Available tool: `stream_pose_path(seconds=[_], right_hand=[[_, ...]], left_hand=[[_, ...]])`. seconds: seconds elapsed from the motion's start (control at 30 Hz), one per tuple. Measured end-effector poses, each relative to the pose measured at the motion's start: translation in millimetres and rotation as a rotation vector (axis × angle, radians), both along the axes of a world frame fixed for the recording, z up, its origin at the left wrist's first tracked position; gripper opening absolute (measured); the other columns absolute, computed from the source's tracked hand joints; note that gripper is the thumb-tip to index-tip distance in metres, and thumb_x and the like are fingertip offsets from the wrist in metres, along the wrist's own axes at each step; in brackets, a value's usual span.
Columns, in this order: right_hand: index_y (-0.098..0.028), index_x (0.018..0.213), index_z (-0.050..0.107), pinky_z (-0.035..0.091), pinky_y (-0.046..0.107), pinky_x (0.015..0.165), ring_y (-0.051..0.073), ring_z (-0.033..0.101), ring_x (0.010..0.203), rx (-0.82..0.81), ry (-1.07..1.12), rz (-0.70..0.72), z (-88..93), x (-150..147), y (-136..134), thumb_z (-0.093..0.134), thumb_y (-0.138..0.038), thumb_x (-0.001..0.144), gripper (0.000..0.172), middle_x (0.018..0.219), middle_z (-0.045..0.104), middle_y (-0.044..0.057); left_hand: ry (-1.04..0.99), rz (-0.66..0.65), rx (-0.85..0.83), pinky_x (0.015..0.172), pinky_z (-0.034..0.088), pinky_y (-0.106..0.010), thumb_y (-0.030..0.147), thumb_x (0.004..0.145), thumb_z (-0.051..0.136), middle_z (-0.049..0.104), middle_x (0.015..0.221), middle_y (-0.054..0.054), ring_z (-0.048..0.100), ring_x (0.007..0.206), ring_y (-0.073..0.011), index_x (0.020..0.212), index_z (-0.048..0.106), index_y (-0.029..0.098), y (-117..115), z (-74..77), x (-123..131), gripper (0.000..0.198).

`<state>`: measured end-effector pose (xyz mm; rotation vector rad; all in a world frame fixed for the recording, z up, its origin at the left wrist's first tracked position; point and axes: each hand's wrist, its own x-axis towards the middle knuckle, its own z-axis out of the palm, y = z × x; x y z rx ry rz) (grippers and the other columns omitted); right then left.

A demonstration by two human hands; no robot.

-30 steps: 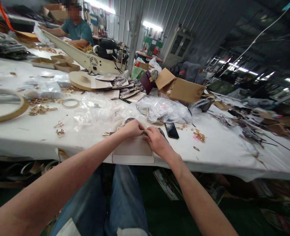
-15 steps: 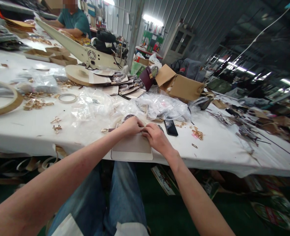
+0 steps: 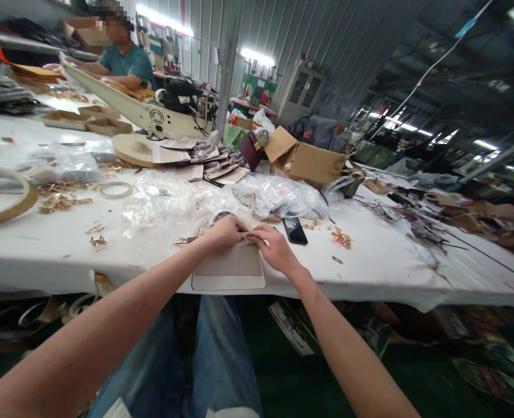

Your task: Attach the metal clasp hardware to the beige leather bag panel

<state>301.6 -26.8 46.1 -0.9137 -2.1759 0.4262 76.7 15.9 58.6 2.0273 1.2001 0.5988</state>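
A flat pale piece with a thin dark edge (image 3: 228, 275) lies at the front edge of the white table. My left hand (image 3: 227, 230) and my right hand (image 3: 271, 244) meet over its far end, fingertips nearly touching. Both hands have their fingers pressed together on something small that I cannot make out. A dark strap with a metal end (image 3: 182, 240) sticks out to the left, under my left forearm. Just beyond my right hand lies a black phone (image 3: 295, 230).
Crumpled clear plastic (image 3: 283, 196) and a stack of pale flat pieces (image 3: 182, 157) lie beyond my hands. A cardboard box (image 3: 317, 164) stands behind. Gold metal parts (image 3: 60, 198) and tape rolls are at left. A person in a teal shirt (image 3: 131, 62) sits at the far left.
The camera view has tilted up and shifted slightly, so the table sits lower and most things further left. My fingers remain together at the far end of the pale piece.
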Motion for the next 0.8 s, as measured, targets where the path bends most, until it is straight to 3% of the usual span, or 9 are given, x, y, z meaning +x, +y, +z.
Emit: stream_pose_path(seconds=[0.23, 0.37, 0.57, 0.8], right_hand=[[-0.026, 0.123, 0.09, 0.062, 0.035, 0.087, 0.025, 0.079, 0.097, -0.352, 0.282, -0.102, -1.5, -3, 2, 0.083, -0.035, 0.1, 0.025, 0.11, 0.087, 0.005], [-0.022, 0.113, 0.092, 0.065, 0.037, 0.086, 0.026, 0.081, 0.092, -0.514, 0.383, -0.099, -2.9, -9, 8, 0.093, -0.047, 0.09, 0.034, 0.106, 0.088, 0.006], [-0.028, 0.108, 0.094, 0.062, 0.036, 0.084, 0.026, 0.082, 0.09, -0.339, 0.189, -0.128, 1.5, -15, 12, 0.087, -0.036, 0.096, 0.015, 0.104, 0.089, 0.003], [-0.028, 0.11, 0.093, 0.061, 0.037, 0.089, 0.028, 0.084, 0.099, -0.287, 0.105, -0.148, 6.4, -16, 12, 0.083, -0.028, 0.1, 0.014, 0.108, 0.089, 0.003]], left_hand=[[0.021, 0.051, -0.008, 0.076, 0.047, -0.029, 0.014, 0.088, 0.072, 0.077, 0.076, -0.003, 0.065, 0.074, -0.0199, 0.106, 0.093, 0.017, 0, 0.2, -1, 0.028], [0.013, 0.039, -0.014, 0.074, 0.045, -0.028, 0.016, 0.089, 0.074, 0.073, 0.074, -0.001, 0.063, 0.074, -0.0186, 0.101, 0.092, 0.017, -2, 1.9, -1, 0.022], [-0.008, 0.015, -0.022, 0.07, 0.042, -0.028, 0.019, 0.086, 0.075, 0.071, 0.073, -0.001, 0.062, 0.073, -0.019, 0.099, 0.091, 0.015, -2, 2.8, -1, 0.021], [-0.007, 0.019, -0.002, 0.068, 0.038, -0.03, 0.018, 0.088, 0.071, 0.074, 0.077, -0.003, 0.063, 0.075, -0.0201, 0.099, 0.09, 0.016, -2, -1.0, -2, 0.022]])
